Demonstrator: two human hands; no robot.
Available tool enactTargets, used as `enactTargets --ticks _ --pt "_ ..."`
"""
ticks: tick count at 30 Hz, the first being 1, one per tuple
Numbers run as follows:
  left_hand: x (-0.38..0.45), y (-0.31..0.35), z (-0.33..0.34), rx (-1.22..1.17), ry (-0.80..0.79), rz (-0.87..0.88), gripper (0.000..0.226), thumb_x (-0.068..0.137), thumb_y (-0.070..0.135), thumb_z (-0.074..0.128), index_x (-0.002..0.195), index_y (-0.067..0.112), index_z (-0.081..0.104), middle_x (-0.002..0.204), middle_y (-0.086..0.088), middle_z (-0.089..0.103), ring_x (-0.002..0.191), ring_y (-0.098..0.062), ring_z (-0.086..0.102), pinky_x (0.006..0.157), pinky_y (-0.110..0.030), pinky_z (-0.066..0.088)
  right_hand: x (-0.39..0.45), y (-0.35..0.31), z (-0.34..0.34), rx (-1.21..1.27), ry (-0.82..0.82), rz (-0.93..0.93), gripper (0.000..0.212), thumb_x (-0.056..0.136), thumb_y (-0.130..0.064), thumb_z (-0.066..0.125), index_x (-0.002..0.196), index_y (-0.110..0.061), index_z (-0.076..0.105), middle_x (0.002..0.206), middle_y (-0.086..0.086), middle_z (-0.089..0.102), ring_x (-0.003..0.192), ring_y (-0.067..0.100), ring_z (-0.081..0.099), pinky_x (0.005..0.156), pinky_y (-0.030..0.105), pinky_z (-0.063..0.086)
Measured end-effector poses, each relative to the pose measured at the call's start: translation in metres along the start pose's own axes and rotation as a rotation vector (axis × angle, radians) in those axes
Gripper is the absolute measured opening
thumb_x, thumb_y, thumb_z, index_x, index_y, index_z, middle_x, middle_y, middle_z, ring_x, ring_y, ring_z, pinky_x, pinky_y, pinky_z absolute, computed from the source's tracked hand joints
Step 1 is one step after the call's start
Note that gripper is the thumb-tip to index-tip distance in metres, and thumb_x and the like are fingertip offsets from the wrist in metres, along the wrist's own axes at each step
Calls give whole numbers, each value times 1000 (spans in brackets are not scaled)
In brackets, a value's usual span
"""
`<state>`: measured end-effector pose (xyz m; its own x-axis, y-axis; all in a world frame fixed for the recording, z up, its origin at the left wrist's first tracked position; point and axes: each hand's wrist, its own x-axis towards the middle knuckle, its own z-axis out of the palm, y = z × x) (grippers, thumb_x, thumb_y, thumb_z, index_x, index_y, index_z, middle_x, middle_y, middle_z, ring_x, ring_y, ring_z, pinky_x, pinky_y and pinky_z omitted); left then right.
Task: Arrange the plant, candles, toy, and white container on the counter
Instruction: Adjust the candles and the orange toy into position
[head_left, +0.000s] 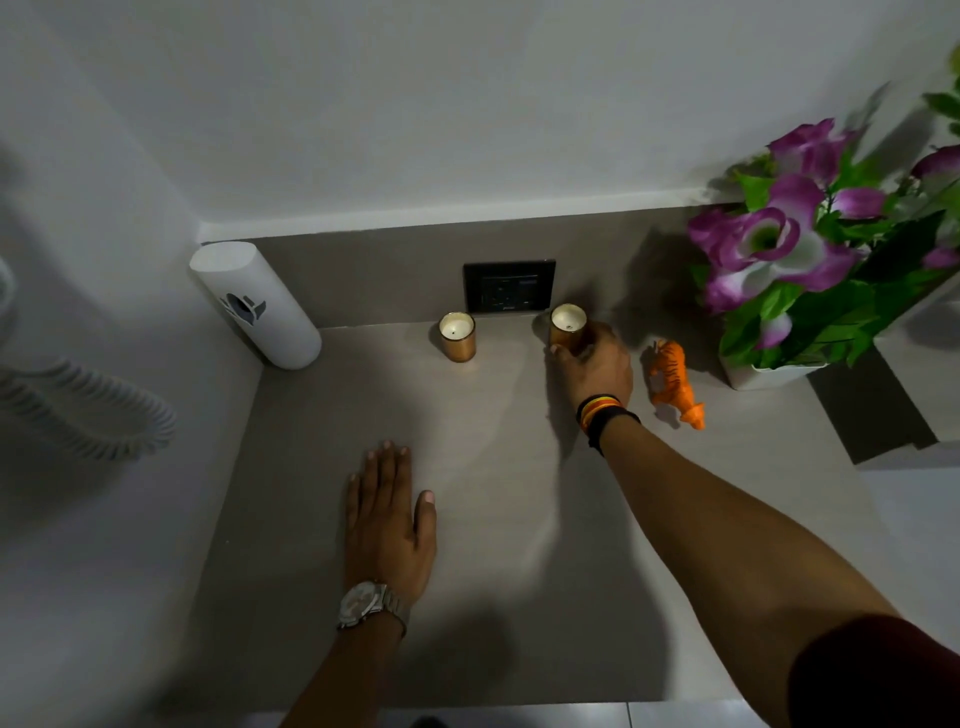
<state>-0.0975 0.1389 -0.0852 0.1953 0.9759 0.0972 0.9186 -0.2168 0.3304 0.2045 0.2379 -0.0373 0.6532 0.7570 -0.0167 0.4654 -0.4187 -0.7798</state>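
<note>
Two candles in amber glass cups stand near the back of the grey counter (493, 545). The left candle (457, 336) stands alone. Around the right candle (568, 325) my right hand (595, 366) is wrapped from the near side. My left hand (389, 519) lies flat on the counter, palm down, fingers apart, holding nothing. An orange tiger toy (675, 382) stands just right of my right wrist. The plant (810, 249), with purple flowers in a white pot, is at the far right. The tall white container (260, 304) stands in the back left corner.
A black socket plate (509, 287) is set in the backsplash between the candles. A coiled grey cord (88, 410) hangs at the left, off the counter. At the right a mirror edge or ledge (883, 415) borders the counter.
</note>
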Motion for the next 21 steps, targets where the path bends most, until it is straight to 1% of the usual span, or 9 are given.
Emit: enactTargets --ticks 3,7,9,11,13,15,16,19,21 --pt "0 0 -1 9 -5 3 66 102 45 27 162 16 27 171 -5 19 159 -21 11 128 -48 13 -5 2 0 43 -9 25 47 85 -34 79 125 -17 61 123 9 69 112 31 65 95 43 54" --pt "0 -1 0 10 -8 5 66 102 45 27 162 16 27 171 -5 19 159 -22 11 128 -47 11 -41 4 -18 196 -76 52 62 86 -27 79 140 -16 51 138 8 58 120 25 60 104 42 52" --pt "0 -1 0 13 -10 11 66 102 45 26 161 15 28 170 -6 21 159 -23 12 129 -46 10 -75 13 -37 213 -39 -38 52 88 -25 77 134 -18 56 133 2 58 103 17 65 90 36 57" --pt "2 -3 0 19 -11 14 67 102 45 26 160 12 32 169 -9 24 158 -25 16 128 -46 9 -106 25 -63 157 77 -138 37 90 -23 75 124 -20 62 125 -1 58 86 11 64 73 27 55" --pt "2 -4 0 34 -25 10 69 101 46 24 160 11 32 169 -10 25 158 -27 18 128 -46 10 -122 36 -91 99 228 -166 29 90 -25 73 116 -21 63 120 0 59 83 16 63 67 28 52" --pt "1 -1 0 51 -32 13 70 100 44 22 159 9 32 169 -12 26 157 -29 19 127 -49 12 -118 48 -115 46 341 -118 33 88 -34 73 116 -20 61 117 2 56 93 23 63 72 39 55" --pt "1 -1 0 51 -32 10 70 100 43 22 159 8 33 168 -13 27 157 -30 21 126 -50 13 -110 54 -122 13 352 -82 39 87 -37 74 118 -19 61 119 5 56 101 28 61 78 43 55" --pt "-2 4 1 30 -32 26 71 99 44 22 158 5 34 167 -15 29 156 -32 23 125 -53 15 -84 62 -135 -53 193 51 63 83 -44 78 132 -10 57 127 15 59 120 36 56 95 44 47" --pt "-3 10 2 -11 -34 48 71 100 44 22 158 5 33 167 -15 28 156 -33 21 126 -53 15 -71 60 -136 -23 96 135 70 83 -52 76 136 -10 55 120 12 67 116 34 62 95 43 49"
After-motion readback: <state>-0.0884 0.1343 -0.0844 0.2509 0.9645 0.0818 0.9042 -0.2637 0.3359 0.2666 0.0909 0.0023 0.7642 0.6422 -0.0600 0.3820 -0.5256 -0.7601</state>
